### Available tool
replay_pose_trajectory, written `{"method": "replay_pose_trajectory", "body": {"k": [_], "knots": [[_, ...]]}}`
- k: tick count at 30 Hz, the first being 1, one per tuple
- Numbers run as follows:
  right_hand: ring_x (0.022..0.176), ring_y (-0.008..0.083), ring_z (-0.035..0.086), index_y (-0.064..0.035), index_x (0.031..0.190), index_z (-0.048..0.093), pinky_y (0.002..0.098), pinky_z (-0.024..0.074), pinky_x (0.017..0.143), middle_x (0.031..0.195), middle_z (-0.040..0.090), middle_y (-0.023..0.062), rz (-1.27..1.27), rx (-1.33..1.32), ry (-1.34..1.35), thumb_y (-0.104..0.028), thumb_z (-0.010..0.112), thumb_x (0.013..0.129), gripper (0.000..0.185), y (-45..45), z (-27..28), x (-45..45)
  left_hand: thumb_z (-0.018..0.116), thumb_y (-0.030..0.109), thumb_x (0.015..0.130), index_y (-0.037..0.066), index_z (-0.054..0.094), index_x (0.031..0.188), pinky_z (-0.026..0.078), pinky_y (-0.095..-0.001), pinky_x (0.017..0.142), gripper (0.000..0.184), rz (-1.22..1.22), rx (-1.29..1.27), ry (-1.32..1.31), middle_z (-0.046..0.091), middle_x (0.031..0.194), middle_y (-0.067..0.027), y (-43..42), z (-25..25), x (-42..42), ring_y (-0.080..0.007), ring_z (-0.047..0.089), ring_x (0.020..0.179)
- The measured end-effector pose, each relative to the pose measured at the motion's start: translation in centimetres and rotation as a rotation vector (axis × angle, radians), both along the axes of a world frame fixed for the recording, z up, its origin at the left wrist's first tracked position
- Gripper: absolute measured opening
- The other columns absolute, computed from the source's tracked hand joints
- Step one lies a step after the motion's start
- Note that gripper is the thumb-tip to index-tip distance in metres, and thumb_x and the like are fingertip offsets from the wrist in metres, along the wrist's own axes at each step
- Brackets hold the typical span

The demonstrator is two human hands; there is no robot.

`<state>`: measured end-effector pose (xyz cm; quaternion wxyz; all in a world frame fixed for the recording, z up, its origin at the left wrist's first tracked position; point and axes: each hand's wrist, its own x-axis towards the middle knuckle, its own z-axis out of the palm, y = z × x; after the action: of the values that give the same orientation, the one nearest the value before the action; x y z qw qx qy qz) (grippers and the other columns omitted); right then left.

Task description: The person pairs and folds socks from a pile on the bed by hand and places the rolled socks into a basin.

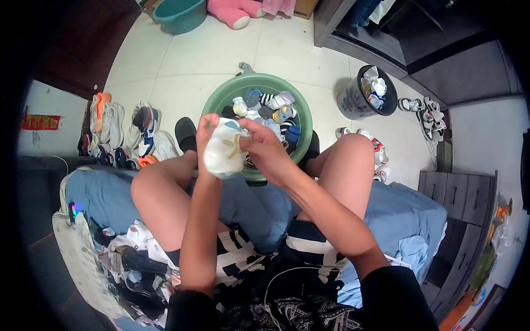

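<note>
A white sock (225, 153) with a yellowish mark and a blue-grey patch is held up in front of me, above the near side of a green basin (222, 92). My left hand (207, 131) grips the sock along its left side, with part of the fingers hidden behind the cloth. On the right, my right hand (266, 150) pinches its upper right edge between thumb and fingers. Inside the basin lie several balled-up socks (283, 113) in white, grey, black and stripes. A grey sock (245, 68) lies at the basin's far rim.
I sit on a bed with a blue sheet (381, 207). A clothes pile (138, 265) lies to my left. Several shoes (113, 124) line the left wall. A black bin (353, 99) stands right of the basin, and a teal tub (179, 15) is farther back.
</note>
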<state>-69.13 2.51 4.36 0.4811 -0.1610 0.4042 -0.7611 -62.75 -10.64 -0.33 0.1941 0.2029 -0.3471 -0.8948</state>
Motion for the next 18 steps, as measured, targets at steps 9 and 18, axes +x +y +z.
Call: {"method": "replay_pose_trajectory", "body": {"k": [9,18], "knots": [[0.082,0.0079,0.061,-0.0040,0.111,0.053,0.0221,0.0485,0.069,0.093,0.065,0.0036,-0.134,0.133,0.235,-0.003,0.059,0.091,0.021,0.1,0.2,-0.5,0.051,0.030,0.101,0.011,0.051,0.106,0.053,-0.0260,0.063,0.020,-0.001,-0.004,-0.036,0.062,0.090,-0.0049,1.0,2.4,0.2,-0.0136,0.063,0.078],[0.083,0.0102,0.059,-0.0031,0.104,0.056,0.0263,0.0499,0.075,0.091,0.061,0.0032,-0.371,0.253,0.419,-0.003,0.059,0.091,0.014,0.6,-0.2,-3.0,0.050,0.029,0.101,0.014,0.049,0.087,0.047,-0.0263,0.057,0.021,-0.057,0.093,0.018,0.053,0.075,0.0024,0.0,3.7,0.5,-0.0109,0.054,0.063]]}}
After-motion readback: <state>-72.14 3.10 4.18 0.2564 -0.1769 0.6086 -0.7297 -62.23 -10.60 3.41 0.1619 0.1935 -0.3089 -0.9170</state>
